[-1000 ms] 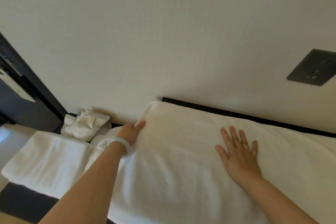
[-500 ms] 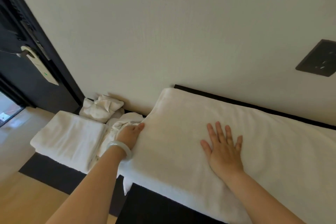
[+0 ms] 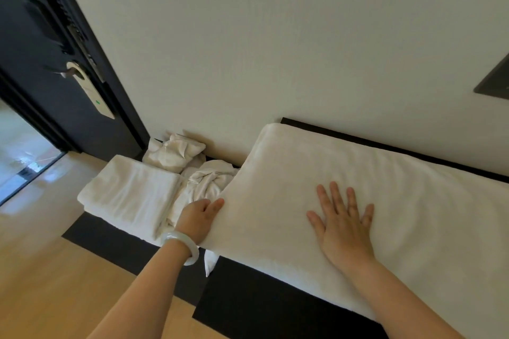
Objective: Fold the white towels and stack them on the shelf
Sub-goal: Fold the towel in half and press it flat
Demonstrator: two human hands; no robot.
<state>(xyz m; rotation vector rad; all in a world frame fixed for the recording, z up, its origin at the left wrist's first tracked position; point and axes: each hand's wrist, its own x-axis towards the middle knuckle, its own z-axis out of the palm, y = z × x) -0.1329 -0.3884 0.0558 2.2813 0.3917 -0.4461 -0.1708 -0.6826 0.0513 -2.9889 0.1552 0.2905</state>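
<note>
At far left I see a dark door (image 3: 41, 63) with a pale hanger tag (image 3: 95, 96) on its handle, and wood floor (image 3: 41, 283) below it. Next comes the low black shelf (image 3: 261, 308), running along the wall. On its left end lies a folded towel (image 3: 129, 195), and behind and beside it sit two crumpled towels (image 3: 173, 154), bunched against the wall. My left hand (image 3: 199, 217), a pale bangle (image 3: 181, 246) on the wrist, holds the left edge of the spread towel (image 3: 358, 173): thumb on top, the other fingers out of sight under the cloth. That big white towel covers the shelf's right stretch and hangs a little over its front edge. My right hand (image 3: 344, 223) lies flat on it, fingers straight and spread, pressing down and grasping nothing. At far right a dark wall plate (image 3: 495, 80) shows.
</note>
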